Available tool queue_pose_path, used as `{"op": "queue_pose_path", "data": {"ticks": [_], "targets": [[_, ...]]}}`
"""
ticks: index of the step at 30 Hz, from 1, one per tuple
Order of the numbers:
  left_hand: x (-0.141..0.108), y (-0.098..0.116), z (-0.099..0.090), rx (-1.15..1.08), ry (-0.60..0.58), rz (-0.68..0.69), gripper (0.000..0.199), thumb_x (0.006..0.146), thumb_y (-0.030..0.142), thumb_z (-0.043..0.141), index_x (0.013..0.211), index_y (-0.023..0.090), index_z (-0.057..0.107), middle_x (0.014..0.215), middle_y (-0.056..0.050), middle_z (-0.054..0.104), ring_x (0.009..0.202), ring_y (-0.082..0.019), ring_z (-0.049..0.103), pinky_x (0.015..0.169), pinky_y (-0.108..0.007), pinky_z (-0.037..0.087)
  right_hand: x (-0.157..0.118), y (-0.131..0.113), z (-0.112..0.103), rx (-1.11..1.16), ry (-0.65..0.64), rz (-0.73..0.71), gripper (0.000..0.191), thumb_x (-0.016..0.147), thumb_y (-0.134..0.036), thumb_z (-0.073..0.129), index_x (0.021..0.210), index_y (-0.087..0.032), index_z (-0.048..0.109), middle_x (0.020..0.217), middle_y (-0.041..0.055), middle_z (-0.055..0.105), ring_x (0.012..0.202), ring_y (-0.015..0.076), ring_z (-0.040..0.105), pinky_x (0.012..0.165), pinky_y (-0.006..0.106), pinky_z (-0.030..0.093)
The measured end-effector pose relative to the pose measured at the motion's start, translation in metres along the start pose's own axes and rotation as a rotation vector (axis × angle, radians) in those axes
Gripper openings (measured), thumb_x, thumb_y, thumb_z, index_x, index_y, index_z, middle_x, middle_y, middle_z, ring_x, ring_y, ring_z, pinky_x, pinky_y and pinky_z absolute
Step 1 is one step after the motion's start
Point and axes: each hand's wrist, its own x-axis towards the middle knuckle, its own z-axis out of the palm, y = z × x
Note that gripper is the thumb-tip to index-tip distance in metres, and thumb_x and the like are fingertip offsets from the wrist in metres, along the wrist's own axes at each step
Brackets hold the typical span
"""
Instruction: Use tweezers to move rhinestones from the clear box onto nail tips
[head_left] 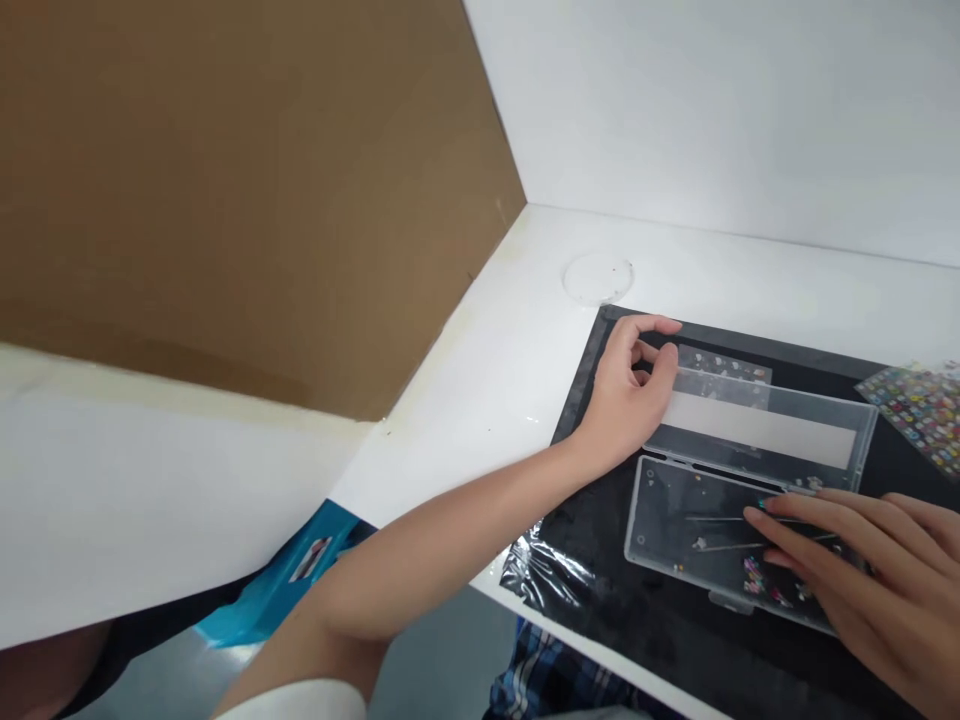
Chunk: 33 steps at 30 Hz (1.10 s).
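A clear plastic case [634, 510] lies open on a black mat [600, 620], its lid [866, 440] folded back. My left hand [634, 385] rests at the lid's left corner, fingers curled with the thumb and index tips apart; nothing shows between them. My right hand [877, 560] reaches over the case's right part, thumb and index finger close around a tiny teal piece [762, 503]. Thin metal sticks [727, 547] and small colourful charms [754, 575] lie in the case. A clear sheet with small shapes [720, 368] sits behind and partly under the lid.
A sheet of colourful beads or stickers [919, 405] lies at the mat's right back. Behind the mat is a faint clear round dish [598, 278] on the white table [480, 370]. A brown board [262, 200] stands at left. Below the table edge is a blue package [285, 580].
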Motion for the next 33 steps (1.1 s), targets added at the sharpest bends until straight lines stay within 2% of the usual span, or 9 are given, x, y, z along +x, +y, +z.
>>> {"op": "queue_pose_path", "data": {"ticks": [3,6,8,10,12,14,19,25,33], "targets": [[0.002,0.001,0.0,0.011,-0.012,-0.036,0.019,0.097,0.01,0.057,0.109,0.024,0.06,0.084,0.001,0.058,0.071,-0.013,0.06,0.056,-0.024,0.045,0.009,-0.005,-0.007,-0.025,0.029,-0.058,0.03,0.104,-0.016,0.048,0.117,-0.027,0.072,0.109,0.0031,0.079,0.094,0.0213,0.067,0.085,0.041,0.04],[0.003,0.004,0.0,0.014,-0.021,-0.086,0.024,0.094,0.004,0.055,0.107,0.024,0.06,0.082,0.002,0.058,0.073,-0.014,0.061,0.059,-0.026,0.046,0.018,-0.045,-0.004,0.039,0.107,-0.023,0.035,0.098,-0.008,0.054,0.124,-0.022,0.072,0.104,0.0055,0.078,0.095,0.0205,0.067,0.086,0.038,0.043],[0.004,0.007,0.0,0.014,-0.024,-0.113,0.025,0.094,0.003,0.054,0.106,0.024,0.059,0.087,0.0,0.061,0.076,-0.014,0.063,0.062,-0.027,0.048,0.031,-0.088,0.012,0.137,0.234,0.004,0.034,0.097,-0.004,0.053,0.119,-0.02,0.073,0.092,0.0038,0.075,0.085,0.0174,0.067,0.082,0.035,0.046],[0.004,0.008,0.0,0.017,-0.018,-0.122,0.023,0.094,0.003,0.054,0.105,0.024,0.059,0.096,-0.001,0.065,0.077,-0.014,0.065,0.064,-0.028,0.05,0.051,-0.132,0.035,0.219,0.337,0.103,0.033,0.103,-0.01,0.044,0.107,-0.021,0.075,0.083,0.0044,0.072,0.072,0.0174,0.064,0.069,0.037,0.043],[0.004,0.008,-0.001,0.02,-0.014,-0.124,0.023,0.093,0.003,0.054,0.104,0.023,0.059,0.102,-0.002,0.066,0.078,-0.013,0.066,0.065,-0.028,0.05,0.072,-0.164,0.058,0.261,0.268,0.115,0.035,0.103,-0.009,0.043,0.113,-0.018,0.075,0.088,0.0065,0.073,0.068,0.0165,0.062,0.062,0.035,0.043],[0.004,0.008,-0.001,0.029,-0.012,-0.128,0.025,0.092,0.002,0.054,0.103,0.024,0.059,0.095,-0.001,0.065,0.076,-0.014,0.066,0.065,-0.028,0.049,0.089,-0.18,0.075,0.271,0.275,0.148,0.035,0.1,-0.003,0.044,0.115,-0.015,0.074,0.092,0.0064,0.074,0.07,0.0162,0.061,0.062,0.034,0.044],[0.004,0.008,-0.001,0.024,-0.026,-0.143,0.026,0.092,0.002,0.052,0.104,0.023,0.06,0.086,0.0,0.064,0.077,-0.015,0.064,0.061,-0.027,0.046,0.099,-0.184,0.091,0.28,0.38,0.163,0.03,0.096,0.001,0.048,0.103,-0.013,0.073,0.09,0.0062,0.072,0.071,0.0162,0.058,0.063,0.034,0.044],[0.007,0.004,-0.002,0.014,-0.036,-0.154,0.028,0.091,0.002,0.053,0.107,0.023,0.059,0.071,0.005,0.055,0.077,-0.016,0.067,0.065,-0.027,0.047,0.094,-0.192,0.098,0.16,0.449,0.1,0.027,0.097,-0.004,0.048,0.104,-0.009,0.074,0.09,0.0095,0.073,0.076,0.0194,0.06,0.063,0.037,0.045],[0.011,0.001,-0.006,0.097,-0.04,-0.081,0.032,0.089,-0.001,0.051,0.108,0.023,0.061,0.093,0.0,0.063,0.076,-0.013,0.064,0.064,-0.028,0.044,0.089,-0.198,0.103,0.109,0.479,0.165,0.022,0.094,-0.005,0.055,0.105,-0.012,0.072,0.086,0.0069,0.072,0.07,0.0174,0.061,0.058,0.036,0.043]]}}
